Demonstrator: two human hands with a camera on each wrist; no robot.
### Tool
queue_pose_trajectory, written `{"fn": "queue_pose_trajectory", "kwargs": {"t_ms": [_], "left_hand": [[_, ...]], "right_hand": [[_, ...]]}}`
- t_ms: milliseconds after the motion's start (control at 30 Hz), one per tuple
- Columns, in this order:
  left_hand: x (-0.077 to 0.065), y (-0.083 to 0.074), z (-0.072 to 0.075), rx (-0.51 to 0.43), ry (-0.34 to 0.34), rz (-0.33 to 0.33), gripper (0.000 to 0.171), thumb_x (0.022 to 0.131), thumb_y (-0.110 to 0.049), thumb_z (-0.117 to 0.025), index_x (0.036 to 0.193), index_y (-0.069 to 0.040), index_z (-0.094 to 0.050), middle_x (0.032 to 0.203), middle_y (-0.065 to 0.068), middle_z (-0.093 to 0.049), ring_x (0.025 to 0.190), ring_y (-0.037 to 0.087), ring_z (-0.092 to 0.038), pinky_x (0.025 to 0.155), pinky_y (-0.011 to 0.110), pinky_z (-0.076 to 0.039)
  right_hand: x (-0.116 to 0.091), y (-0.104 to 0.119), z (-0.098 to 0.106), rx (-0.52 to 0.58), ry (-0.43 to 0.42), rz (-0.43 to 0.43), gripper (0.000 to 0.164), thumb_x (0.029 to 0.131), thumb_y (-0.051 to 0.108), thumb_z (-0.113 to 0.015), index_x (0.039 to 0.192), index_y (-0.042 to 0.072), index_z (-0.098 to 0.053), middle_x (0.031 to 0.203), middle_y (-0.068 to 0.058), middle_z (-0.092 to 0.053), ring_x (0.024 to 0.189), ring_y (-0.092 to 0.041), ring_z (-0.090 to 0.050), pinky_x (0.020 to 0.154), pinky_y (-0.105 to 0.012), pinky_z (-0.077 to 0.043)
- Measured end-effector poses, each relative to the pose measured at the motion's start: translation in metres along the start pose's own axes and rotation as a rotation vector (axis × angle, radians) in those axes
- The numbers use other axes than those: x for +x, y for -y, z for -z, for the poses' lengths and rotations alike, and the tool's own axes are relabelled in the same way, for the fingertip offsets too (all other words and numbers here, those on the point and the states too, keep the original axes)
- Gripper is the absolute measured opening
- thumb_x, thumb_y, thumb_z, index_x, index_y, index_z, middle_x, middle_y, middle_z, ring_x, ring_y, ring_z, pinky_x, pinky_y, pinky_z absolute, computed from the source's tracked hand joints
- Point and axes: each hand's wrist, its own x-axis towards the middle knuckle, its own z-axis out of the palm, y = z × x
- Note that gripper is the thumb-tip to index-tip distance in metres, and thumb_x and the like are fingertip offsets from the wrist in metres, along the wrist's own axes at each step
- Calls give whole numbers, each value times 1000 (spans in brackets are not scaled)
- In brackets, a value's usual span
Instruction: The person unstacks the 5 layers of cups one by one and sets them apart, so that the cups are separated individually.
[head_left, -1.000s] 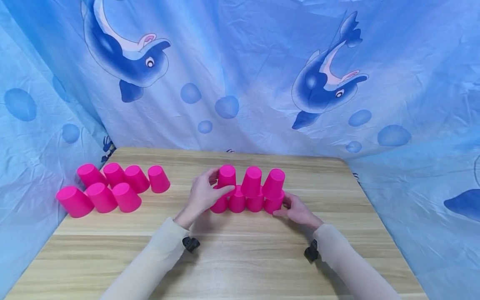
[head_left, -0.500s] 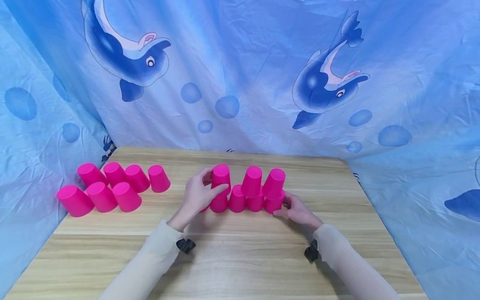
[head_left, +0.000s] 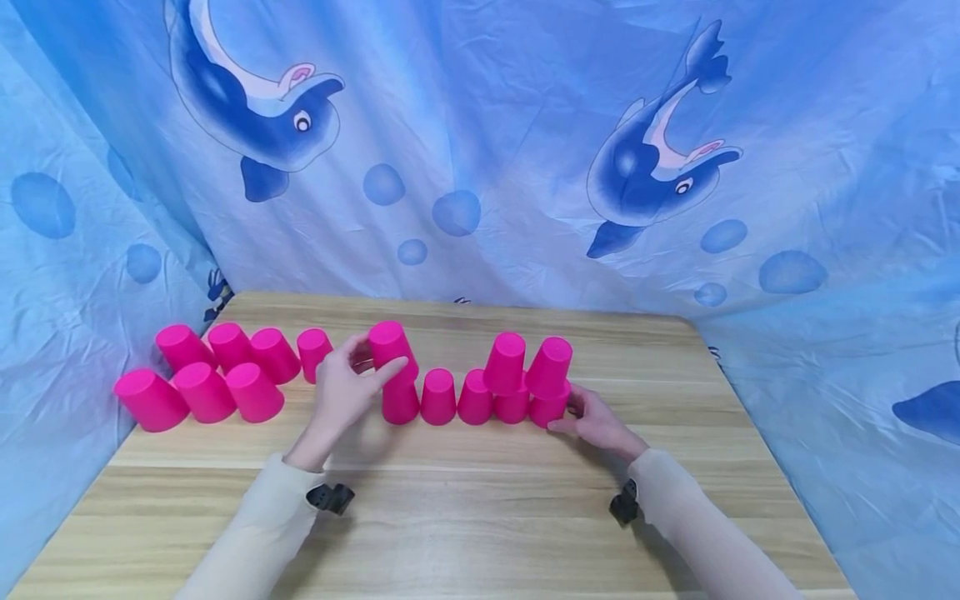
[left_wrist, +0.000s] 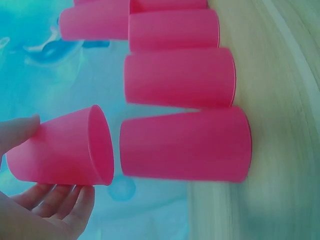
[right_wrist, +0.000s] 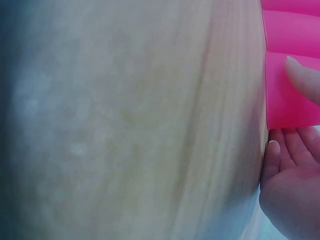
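My left hand (head_left: pixel 347 393) holds an upside-down pink cup (head_left: pixel 393 352) between thumb and fingers, tilted, over the left end of a row of pink cups. In the left wrist view a narrow gap separates the held cup (left_wrist: pixel 62 147) from the leftmost row cup (left_wrist: pixel 185 145). Several cups form that bottom row, mouths down, side by side on the wooden table. Two more, an upper cup (head_left: pixel 505 364) and another upper cup (head_left: pixel 549 367), stand on its right part. At the row's right end, my right hand (head_left: pixel 597 423) grips the last bottom cup (right_wrist: pixel 292 92), thumb in front.
To the left, several more upside-down pink cups (head_left: pixel 201 393) stand grouped on the table (head_left: pixel 480 517); one cup (head_left: pixel 311 354) of these is partly behind my left hand. A blue curtain (head_left: pixel 480 150) with printed dolphins hangs behind the table and along both sides.
My left hand has carried its cup leftward, from beside the upper cups to over the row's left end, uncovering the bottom cups there. The right hand has stayed in place.
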Motion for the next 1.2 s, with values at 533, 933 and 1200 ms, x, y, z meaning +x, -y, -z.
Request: {"fn": "queue_pose_trajectory", "kwargs": {"t_ms": [533, 933, 1200], "left_hand": [[-10, 24, 42, 84, -59, 115, 69, 79, -36, -78, 133, -3, -51, 119, 16, -59, 107, 30, -58, 92, 41, -47], [-21, 52, 66, 319, -54, 166, 69, 81, -33, -76, 134, 2, -48, 119, 25, -57, 105, 40, -53, 86, 55, -45], [-24, 64, 74, 386, -63, 197, 66, 81, -28, -77, 129, 7, -48, 116, 28, -56, 104, 44, -52, 86, 58, -42]], "right_hand": [[5, -20, -1, -14, -21, -6, 57, 80, 10, -78, 132, 16, -53, 124, -2, -59, 117, -26, -52, 99, -50, -38], [7, -18, -1, -30, -22, -3, 58, 79, 12, -79, 131, 15, -54, 124, -3, -59, 117, -26, -53, 99, -50, -39], [7, -18, 0, -17, -22, -14, 59, 79, 12, -79, 131, 17, -54, 124, -1, -59, 118, -24, -52, 100, -49, -38]]}}
